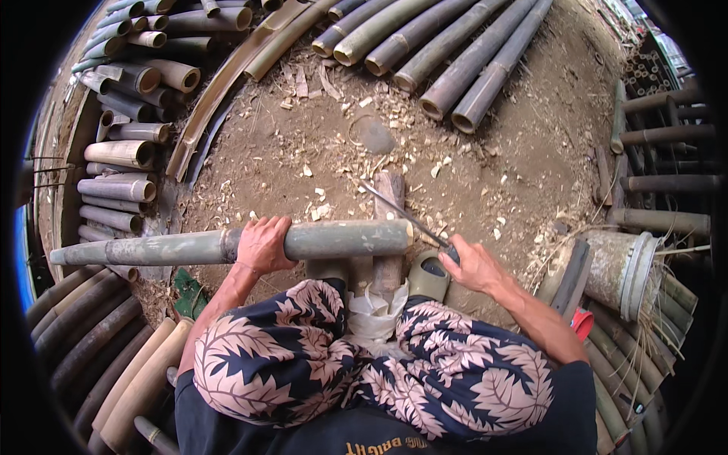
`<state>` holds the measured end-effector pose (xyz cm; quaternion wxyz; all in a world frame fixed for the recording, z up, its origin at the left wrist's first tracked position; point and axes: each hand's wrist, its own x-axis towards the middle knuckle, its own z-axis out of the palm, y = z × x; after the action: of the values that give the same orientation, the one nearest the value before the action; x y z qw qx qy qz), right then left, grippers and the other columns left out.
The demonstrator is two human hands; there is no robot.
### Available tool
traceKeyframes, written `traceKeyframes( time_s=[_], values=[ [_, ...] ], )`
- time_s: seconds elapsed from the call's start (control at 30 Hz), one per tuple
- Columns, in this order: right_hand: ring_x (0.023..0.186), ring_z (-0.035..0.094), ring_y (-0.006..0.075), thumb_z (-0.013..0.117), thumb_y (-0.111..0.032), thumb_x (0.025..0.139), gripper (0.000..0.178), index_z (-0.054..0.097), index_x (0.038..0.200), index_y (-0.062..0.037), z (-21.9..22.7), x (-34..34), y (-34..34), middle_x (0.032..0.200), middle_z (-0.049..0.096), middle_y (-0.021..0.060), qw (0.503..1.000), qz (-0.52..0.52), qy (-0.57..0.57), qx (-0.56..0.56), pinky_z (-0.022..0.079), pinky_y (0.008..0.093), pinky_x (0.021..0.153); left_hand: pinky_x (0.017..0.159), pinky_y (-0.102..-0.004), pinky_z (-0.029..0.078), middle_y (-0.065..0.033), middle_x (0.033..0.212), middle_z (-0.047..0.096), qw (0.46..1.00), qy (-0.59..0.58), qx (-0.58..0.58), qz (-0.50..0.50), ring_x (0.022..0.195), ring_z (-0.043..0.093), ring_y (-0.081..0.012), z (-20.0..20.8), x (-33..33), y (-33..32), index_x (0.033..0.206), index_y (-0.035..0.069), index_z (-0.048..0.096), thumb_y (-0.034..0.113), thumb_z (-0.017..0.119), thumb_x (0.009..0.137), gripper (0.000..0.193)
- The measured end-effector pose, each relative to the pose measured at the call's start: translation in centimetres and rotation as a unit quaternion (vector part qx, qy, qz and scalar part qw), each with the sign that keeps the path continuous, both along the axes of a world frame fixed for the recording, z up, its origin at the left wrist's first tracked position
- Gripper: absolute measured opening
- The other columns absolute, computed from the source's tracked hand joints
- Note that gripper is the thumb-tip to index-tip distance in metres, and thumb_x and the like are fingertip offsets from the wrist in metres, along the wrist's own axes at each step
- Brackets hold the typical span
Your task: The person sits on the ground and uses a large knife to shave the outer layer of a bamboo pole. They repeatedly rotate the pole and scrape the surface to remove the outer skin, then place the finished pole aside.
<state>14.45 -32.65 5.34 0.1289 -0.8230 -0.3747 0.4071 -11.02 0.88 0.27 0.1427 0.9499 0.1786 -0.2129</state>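
Observation:
A thick green-grey bamboo pole [167, 248] lies crosswise in front of me, its right end over a short wooden block [390, 196]. My left hand [264, 244] is closed over the pole near one of its joints. In my right hand [472, 263] is the handle of a long knife [408, 215]. Its narrow blade slants up and left, past the pole's right end, with the tip beyond the block. Whether the blade touches the pole I cannot tell. Pale wood chips [322, 212] are scattered on the ground around the block.
Bamboo poles [425, 38] lie fanned out at the far side. More cut bamboo [117, 152] is stacked along the left. A dirty white bucket [618, 265] lies tipped at the right, near a red object [582, 323]. Split bamboo lengths [227, 91] rest on the dirt floor.

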Motion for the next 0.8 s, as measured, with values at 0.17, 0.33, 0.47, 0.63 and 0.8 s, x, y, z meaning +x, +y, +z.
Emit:
traceKeyframes(
  time_s=[0.17,0.33,0.47,0.63,0.8],
  values=[
    [0.065,0.069,0.0341,0.069,-0.018,0.090,0.036,0.053,0.116,0.0002,3.4,-2.2,2.6,0.071,0.065,0.0165,0.925,-0.039,-0.002,0.379,0.050,0.0412,0.053,0.089,-0.0426,0.045,-0.0084,0.105,0.063,0.995,-0.090,0.042,-0.006,0.101,0.061,-0.0278,-1.1,-0.8,-0.7,0.115,0.010,0.055,0.037,0.083,0.054,0.072],
    [0.065,0.066,0.0454,0.064,-0.031,0.093,0.036,0.053,0.105,0.0012,-2.3,0.0,-1.1,0.065,0.063,0.0218,0.998,0.011,-0.066,-0.003,0.052,0.0493,0.057,0.091,-0.0426,0.044,-0.0079,0.105,0.063,0.978,-0.188,0.087,-0.014,0.100,0.060,-0.0274,-1.8,-0.8,-1.5,0.113,0.009,0.054,0.030,0.084,0.054,0.070],
    [0.066,0.068,0.0422,0.065,-0.029,0.093,0.033,0.053,0.103,0.0004,3.4,-1.1,3.3,0.069,0.064,0.0220,0.988,-0.023,0.020,0.149,0.052,0.0458,0.057,0.093,-0.0422,0.043,-0.0075,0.106,0.063,0.973,-0.203,0.112,0.008,0.103,0.060,-0.0267,-1.8,-2.5,-1.9,0.113,0.009,0.055,0.028,0.084,0.052,0.070],
    [0.064,0.069,0.0372,0.067,-0.025,0.092,0.029,0.054,0.101,-0.0007,-0.4,-2.2,0.2,0.074,0.066,0.0194,0.961,-0.011,-0.067,0.268,0.053,0.0419,0.056,0.094,-0.0414,0.043,-0.0072,0.108,0.063,0.973,-0.210,0.092,-0.007,0.105,0.060,-0.0257,-1.8,-1.5,-2.0,0.113,0.009,0.055,0.027,0.083,0.053,0.068],
    [0.065,0.067,0.0418,0.062,-0.032,0.094,0.037,0.052,0.104,0.0024,-0.9,-0.3,0.5,0.069,0.065,0.0207,0.999,0.005,-0.010,0.030,0.050,0.0465,0.056,0.095,-0.0414,0.043,-0.0066,0.106,0.062,0.974,-0.200,0.108,0.001,0.102,0.060,-0.0244,-1.3,-1.4,-1.9,0.112,0.009,0.055,0.028,0.082,0.055,0.066]
  ],
)
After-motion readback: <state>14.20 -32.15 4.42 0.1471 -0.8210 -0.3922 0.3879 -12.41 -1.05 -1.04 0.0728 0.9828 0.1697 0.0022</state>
